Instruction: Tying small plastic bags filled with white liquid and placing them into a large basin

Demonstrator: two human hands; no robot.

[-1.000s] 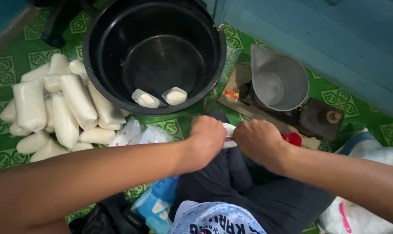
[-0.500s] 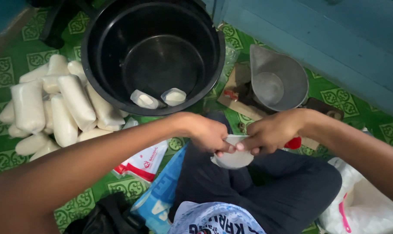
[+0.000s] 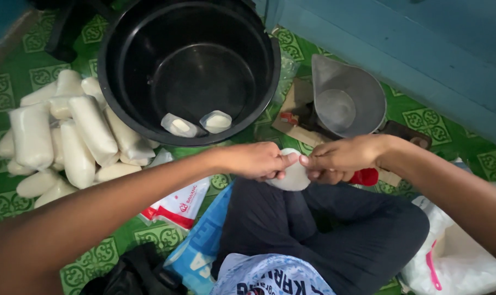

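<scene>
My left hand (image 3: 256,160) and my right hand (image 3: 341,158) meet above my lap, both pinching the top of a small clear plastic bag filled with white stuff (image 3: 292,176). The bag hangs between my thumbs and fingers, over my dark trousers. Beyond my hands stands a big black bucket (image 3: 116,60) with two small white filled bags (image 3: 196,124) lying on its bottom.
A pile of several long white filled bags (image 3: 67,136) lies left of the bucket on the green patterned floor. A grey metal scoop-shaped pan (image 3: 346,98) sits on a scale at right. A large white sack (image 3: 455,257) lies at lower right; printed plastic packaging (image 3: 179,207) lies at my left knee.
My hands dropped lower, then came back up a little, now holding the small bag by its top. The view has shifted slightly.
</scene>
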